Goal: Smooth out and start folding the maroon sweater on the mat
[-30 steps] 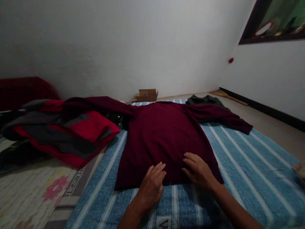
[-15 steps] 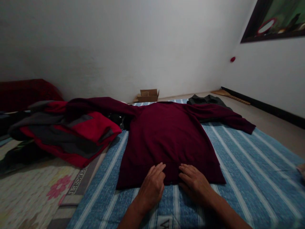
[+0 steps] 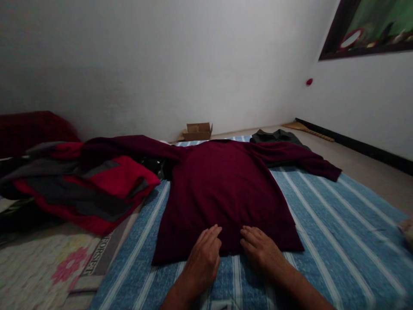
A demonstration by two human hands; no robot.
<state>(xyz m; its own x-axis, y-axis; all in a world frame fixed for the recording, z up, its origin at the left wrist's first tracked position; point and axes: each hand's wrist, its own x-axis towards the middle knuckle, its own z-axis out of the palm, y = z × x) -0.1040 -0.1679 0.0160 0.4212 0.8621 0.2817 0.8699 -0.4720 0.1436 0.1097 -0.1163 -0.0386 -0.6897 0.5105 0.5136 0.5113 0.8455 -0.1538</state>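
A dark maroon long-sleeved sweater [image 3: 222, 189] lies flat on a blue striped sheet [image 3: 329, 224], its sleeves spread left and right. My left hand [image 3: 203, 258] rests palm down on the sweater's bottom hem, fingers together and extended. Just to its right, my right hand [image 3: 261, 252] also lies flat on the hem, fingers slightly apart. Neither hand grips the fabric.
A red and grey jacket [image 3: 90, 185] is piled at the left, under the sweater's left sleeve. A dark green garment [image 3: 274, 137] lies at the far edge of the sheet. A small cardboard box [image 3: 197, 130] stands by the white wall. A floral mat [image 3: 41, 267] lies left.
My right hand has slid left and back toward the hem, ending close beside my left hand. The left hand has barely moved. The view has shifted slightly.
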